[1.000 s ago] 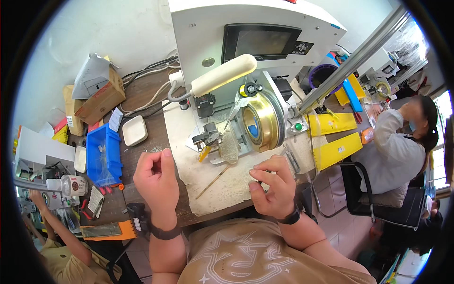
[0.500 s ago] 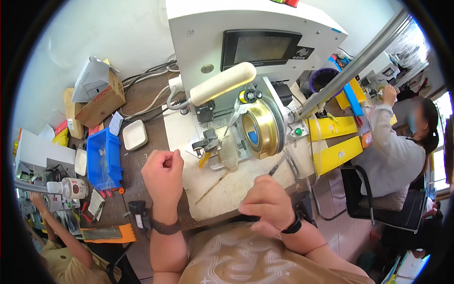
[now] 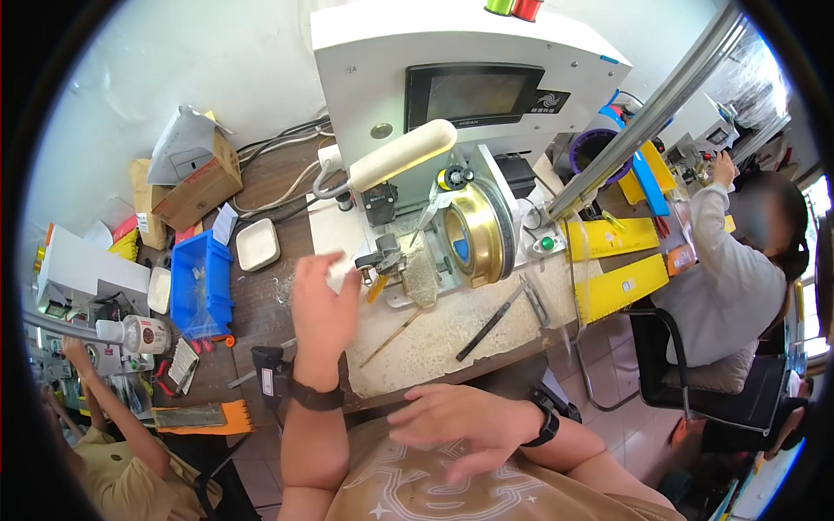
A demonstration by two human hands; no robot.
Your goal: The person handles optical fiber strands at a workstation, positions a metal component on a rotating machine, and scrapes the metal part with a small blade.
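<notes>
Left hand (image 3: 323, 304): raised, fingers loosely curled, empty, near small clamp fixture (image 3: 383, 258) beside brass winding spool (image 3: 473, 233). Right hand (image 3: 465, 425): fingers spread, empty, at bench edge (image 3: 452, 369).

White machine housing (image 3: 486, 52) with a dark screen (image 3: 473, 94), a cream handle (image 3: 404, 154) and a brass-gold spool (image 3: 473, 234); blue bin (image 3: 201, 282), white tray (image 3: 258, 244), brown cardboard box (image 3: 195, 187), yellow guards (image 3: 612, 260), speckled beige worktop (image 3: 452, 334), and black wristbands beside a tan patterned shirt (image 3: 434, 495).
</notes>
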